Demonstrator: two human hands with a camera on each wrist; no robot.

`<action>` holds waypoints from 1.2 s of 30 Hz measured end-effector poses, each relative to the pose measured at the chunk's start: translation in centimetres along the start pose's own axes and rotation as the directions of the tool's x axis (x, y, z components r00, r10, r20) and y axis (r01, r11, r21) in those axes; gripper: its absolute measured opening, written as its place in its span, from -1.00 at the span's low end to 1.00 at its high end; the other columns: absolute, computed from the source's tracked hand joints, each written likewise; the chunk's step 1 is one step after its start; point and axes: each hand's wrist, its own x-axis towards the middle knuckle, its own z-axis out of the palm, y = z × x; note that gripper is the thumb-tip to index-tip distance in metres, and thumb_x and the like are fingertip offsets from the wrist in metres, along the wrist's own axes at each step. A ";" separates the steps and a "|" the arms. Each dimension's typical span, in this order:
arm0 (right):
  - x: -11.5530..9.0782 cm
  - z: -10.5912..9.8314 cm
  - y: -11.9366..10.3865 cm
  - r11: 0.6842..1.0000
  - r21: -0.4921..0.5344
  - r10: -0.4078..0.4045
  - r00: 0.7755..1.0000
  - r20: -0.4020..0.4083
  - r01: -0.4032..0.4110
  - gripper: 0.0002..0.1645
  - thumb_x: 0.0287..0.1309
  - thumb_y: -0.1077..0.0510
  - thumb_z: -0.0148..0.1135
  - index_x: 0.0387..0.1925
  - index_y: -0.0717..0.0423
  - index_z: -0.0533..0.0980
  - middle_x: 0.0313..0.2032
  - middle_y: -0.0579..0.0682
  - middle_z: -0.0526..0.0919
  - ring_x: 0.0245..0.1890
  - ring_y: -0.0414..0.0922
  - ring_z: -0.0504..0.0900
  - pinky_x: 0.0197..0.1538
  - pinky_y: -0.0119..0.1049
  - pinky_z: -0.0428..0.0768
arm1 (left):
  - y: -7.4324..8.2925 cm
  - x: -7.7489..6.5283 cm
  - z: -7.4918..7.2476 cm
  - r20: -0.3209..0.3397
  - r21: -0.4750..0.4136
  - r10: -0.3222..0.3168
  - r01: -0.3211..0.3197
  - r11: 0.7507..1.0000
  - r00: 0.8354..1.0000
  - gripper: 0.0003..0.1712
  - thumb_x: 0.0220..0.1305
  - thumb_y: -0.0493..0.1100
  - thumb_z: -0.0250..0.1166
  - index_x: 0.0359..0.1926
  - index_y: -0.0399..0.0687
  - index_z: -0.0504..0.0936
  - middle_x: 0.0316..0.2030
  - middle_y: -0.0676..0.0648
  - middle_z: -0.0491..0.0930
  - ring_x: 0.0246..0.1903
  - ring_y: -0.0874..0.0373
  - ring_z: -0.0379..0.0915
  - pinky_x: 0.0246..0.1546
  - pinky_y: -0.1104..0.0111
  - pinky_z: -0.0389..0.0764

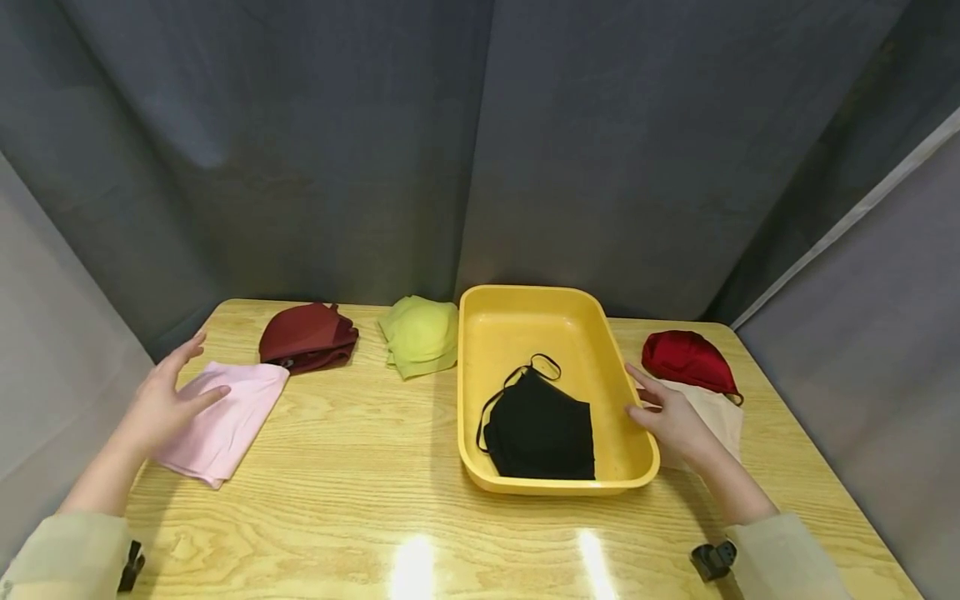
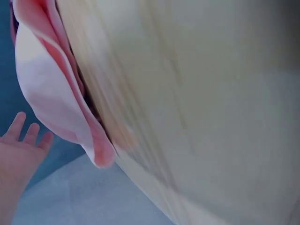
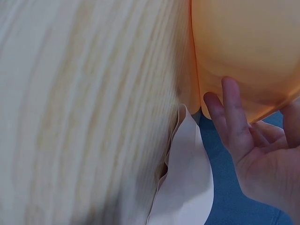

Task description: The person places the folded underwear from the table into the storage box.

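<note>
My left hand [image 1: 161,408] is over the folded pink garment [image 1: 232,425] at the table's left, fingers spread and holding nothing. In the left wrist view, its fingertips are beside the garment's soft edge. At the right, my right hand [image 1: 671,417] is at the right side of a yellow plastic tray [image 1: 555,298], its extended fingers against the outer wall near the rim. A folded black garment [image 1: 540,429], bra-like with a thin strap, lies inside the tray. Partly under my right hand is a folded beige garment [image 1: 716,412], also seen in the right wrist view.
A burgundy folded bra-like garment [image 1: 309,335] lies at the back left and a lime-green one [image 1: 422,335] right beside the tray. On the right, a shiny red one [image 1: 690,360] overlaps the beige garment. Grey curtains [image 1: 360,167] hang behind the wooden table [image 1: 315,517].
</note>
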 end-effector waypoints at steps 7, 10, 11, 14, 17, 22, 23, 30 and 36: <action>0.0 -0.1 -0.1 1.000 -0.012 0.005 1.000 0.001 -0.005 -0.18 0.27 0.17 0.12 0.46 0.05 -0.01 0.29 0.40 0.24 0.23 0.32 0.31 0.06 0.05 0.52 | -1.6 0.4 -0.5 0.131 0.099 -0.047 0.034 0.994 0.990 0.09 0.05 0.03 0.43 0.46 -0.12 -0.01 0.18 -0.53 0.26 0.15 -0.53 0.09 0.08 -0.36 0.08; 0.0 0.0 -0.1 1.000 -0.012 0.001 1.000 -0.002 -0.001 -0.19 0.27 0.18 0.12 0.46 0.05 -0.01 0.28 0.40 0.25 0.23 0.32 0.32 0.06 0.04 0.53 | -1.7 0.5 -0.8 0.195 0.149 -0.114 0.086 0.985 0.974 0.14 0.04 0.14 0.41 0.46 -0.16 -0.05 0.20 -0.54 0.22 0.14 -0.51 0.11 0.04 -0.35 0.15; 0.0 0.0 -0.1 1.000 -0.010 0.001 1.000 -0.002 -0.001 -0.18 0.27 0.18 0.12 0.46 0.05 -0.01 0.28 0.40 0.25 0.23 0.32 0.32 0.06 0.04 0.53 | -1.6 0.6 -0.9 0.215 0.163 -0.137 0.103 0.981 0.967 0.16 0.04 0.17 0.40 0.45 -0.19 -0.06 0.20 -0.55 0.21 0.14 -0.51 0.11 0.03 -0.35 0.16; 0.0 0.0 -0.1 1.000 0.002 -0.001 1.000 0.001 0.001 -0.18 0.27 0.18 0.12 0.46 0.05 -0.02 0.27 0.41 0.26 0.23 0.31 0.32 0.05 0.03 0.54 | -1.8 0.8 -1.2 0.274 0.199 -0.202 0.150 0.968 0.940 0.21 0.05 0.25 0.35 0.44 -0.26 -0.12 0.20 -0.58 0.17 0.12 -0.50 0.13 0.02 -0.32 0.21; -0.1 0.0 0.0 1.000 0.019 0.001 1.000 0.006 -0.001 -0.18 0.28 0.17 0.12 0.46 0.05 -0.02 0.27 0.41 0.27 0.22 0.31 0.33 0.04 0.01 0.55 | -2.3 1.0 -1.3 0.318 0.223 -0.244 0.178 0.958 0.916 0.20 0.07 0.29 0.31 0.44 -0.28 -0.13 0.18 -0.58 0.17 0.09 -0.48 0.16 0.00 -0.29 0.26; -0.1 0.0 0.0 1.000 0.018 -0.001 1.000 0.007 0.001 -0.18 0.28 0.16 0.12 0.46 0.05 -0.02 0.26 0.41 0.27 0.22 0.31 0.33 0.04 0.01 0.55 | -3.0 1.0 -1.4 0.347 0.239 -0.282 0.206 0.949 0.895 0.19 0.08 0.34 0.26 0.42 -0.30 -0.10 0.13 -0.59 0.22 0.04 -0.44 0.22 -0.03 -0.25 0.34; -0.1 0.0 0.0 1.000 0.014 -0.002 1.000 0.007 0.002 -0.18 0.28 0.16 0.12 0.46 0.05 -0.02 0.26 0.41 0.27 0.22 0.31 0.33 0.04 0.02 0.55 | -3.0 1.0 -1.4 0.348 0.242 -0.289 0.213 0.947 0.892 0.20 0.07 0.35 0.26 0.42 -0.30 -0.09 0.12 -0.59 0.22 0.03 -0.44 0.23 -0.04 -0.24 0.35; -0.1 0.0 -0.1 1.000 -0.011 -0.005 1.000 -0.002 0.005 -0.19 0.27 0.18 0.12 0.45 0.07 -0.01 0.29 0.41 0.23 0.23 0.33 0.30 0.06 0.06 0.52 | -3.1 1.0 -1.3 0.347 0.247 -0.298 0.220 0.944 0.889 0.22 0.02 0.36 0.30 0.41 -0.30 -0.05 0.09 -0.60 0.24 -0.02 -0.41 0.26 -0.10 -0.18 0.41; -0.1 0.0 -0.2 1.000 -0.015 -0.005 1.000 -0.004 0.005 -0.19 0.27 0.17 0.12 0.45 0.07 0.00 0.30 0.40 0.21 0.23 0.34 0.30 0.06 0.07 0.52 | -3.1 1.0 -1.2 0.350 0.236 -0.287 0.212 0.948 0.892 0.21 0.02 0.32 0.33 0.42 -0.29 -0.07 0.12 -0.62 0.20 0.02 -0.42 0.24 -0.04 -0.22 0.36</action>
